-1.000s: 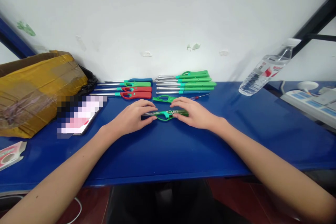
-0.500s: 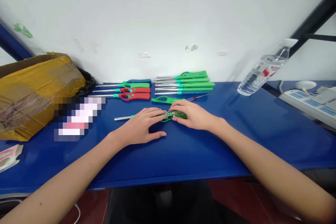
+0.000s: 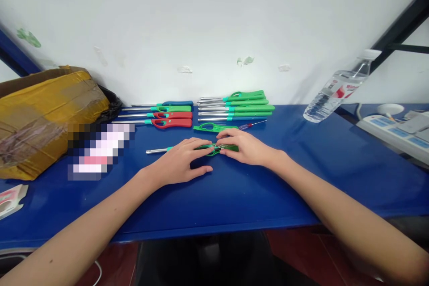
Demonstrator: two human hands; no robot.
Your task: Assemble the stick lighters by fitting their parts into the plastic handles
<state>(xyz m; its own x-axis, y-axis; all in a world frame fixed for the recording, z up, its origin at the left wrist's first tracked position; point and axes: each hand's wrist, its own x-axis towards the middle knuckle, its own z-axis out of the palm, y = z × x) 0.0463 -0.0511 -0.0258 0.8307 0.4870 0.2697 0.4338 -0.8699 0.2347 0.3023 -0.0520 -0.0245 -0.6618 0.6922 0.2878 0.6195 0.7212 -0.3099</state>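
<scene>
A green lighter (image 3: 212, 149) with a long metal tube lies across the blue table, its inner parts exposed near the trigger. My left hand (image 3: 182, 161) rests over its middle, fingers on the body and thumb stretched out on the table. From the right, my right hand (image 3: 243, 146) has its fingertips closed on small parts at the lighter's handle; the parts are too small to name. Just behind lies a loose green handle shell (image 3: 211, 127), partly hidden by my right hand, and beside it a screwdriver (image 3: 246, 126) with a thin shaft.
Several green lighters (image 3: 251, 103) lie at the back, left of them red, green and blue ones (image 3: 174, 118). A taped cardboard box (image 3: 50, 120) stands at the left. A water bottle (image 3: 335, 91) leans at the right, near a white device (image 3: 395, 132).
My right fingertips have shifted very slightly over the lighter's handle. My left hand and the lighter stay nearly where they were.
</scene>
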